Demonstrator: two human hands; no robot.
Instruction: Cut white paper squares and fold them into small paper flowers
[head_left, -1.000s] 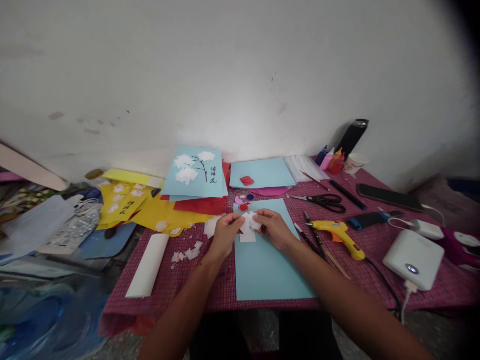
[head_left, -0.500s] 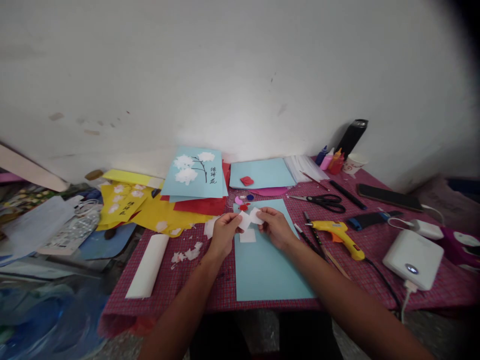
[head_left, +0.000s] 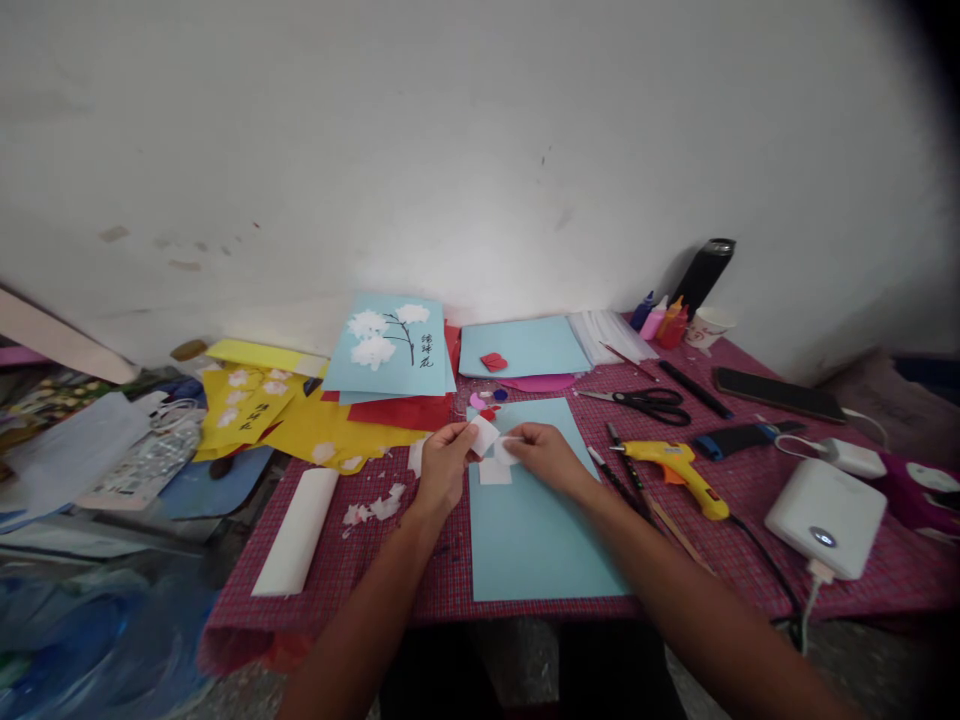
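Observation:
My left hand (head_left: pixel 446 458) pinches a small white paper square (head_left: pixel 484 434) between thumb and fingers, above the left edge of a light blue sheet (head_left: pixel 540 545). Closed on another small white paper piece (head_left: pixel 506 450), my right hand (head_left: pixel 546 455) is just to its right, fingertips over the sheet. Below the held pieces, a white square (head_left: pixel 495 472) lies flat on the blue sheet. Red, pink and dark blue paper bits (head_left: pixel 489 412) are scattered at the sheet's top edge.
Scissors (head_left: pixel 645 402), a yellow glue gun (head_left: pixel 679 470) and a white power bank (head_left: pixel 829 518) lie to the right. A blue card with white flowers (head_left: pixel 394 345) lies behind, left. A folded white paper strip (head_left: pixel 296 532) and torn white scraps (head_left: pixel 375 505) are near the left edge.
My right hand has moved down slightly with its white piece, bringing it closer to the flat square. My left hand and its square have shifted slightly left.

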